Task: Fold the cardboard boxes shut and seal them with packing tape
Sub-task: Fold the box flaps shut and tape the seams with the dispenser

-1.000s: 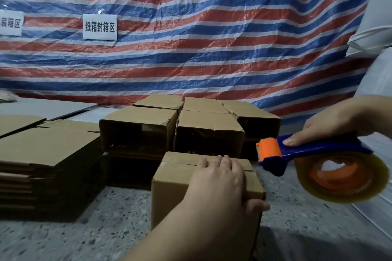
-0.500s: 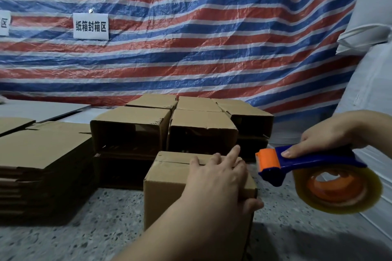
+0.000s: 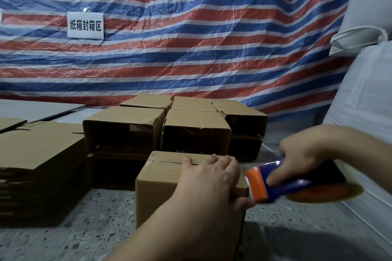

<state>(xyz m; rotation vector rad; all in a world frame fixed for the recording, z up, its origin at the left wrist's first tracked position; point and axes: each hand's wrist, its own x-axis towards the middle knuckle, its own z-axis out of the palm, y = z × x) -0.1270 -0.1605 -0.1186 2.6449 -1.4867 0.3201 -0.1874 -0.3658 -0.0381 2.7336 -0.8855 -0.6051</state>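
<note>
A small cardboard box stands on the speckled floor in front of me, its top flaps folded down. My left hand lies flat across the top, fingers spread over the flap seam and thumb hooked over the right edge. My right hand grips a blue tape dispenser with an orange front plate. The orange plate is at the box's upper right edge, next to my left thumb. The brownish tape roll hangs under the handle, blurred.
Several cardboard boxes lie on their sides in a cluster behind the near box. A stack of flattened cartons sits at the left. A striped tarp hangs behind, with white sacks at the right.
My right hand has brought the tape dispenser down and left, up to the box's right edge. My left hand has settled flatter on the top flaps.
</note>
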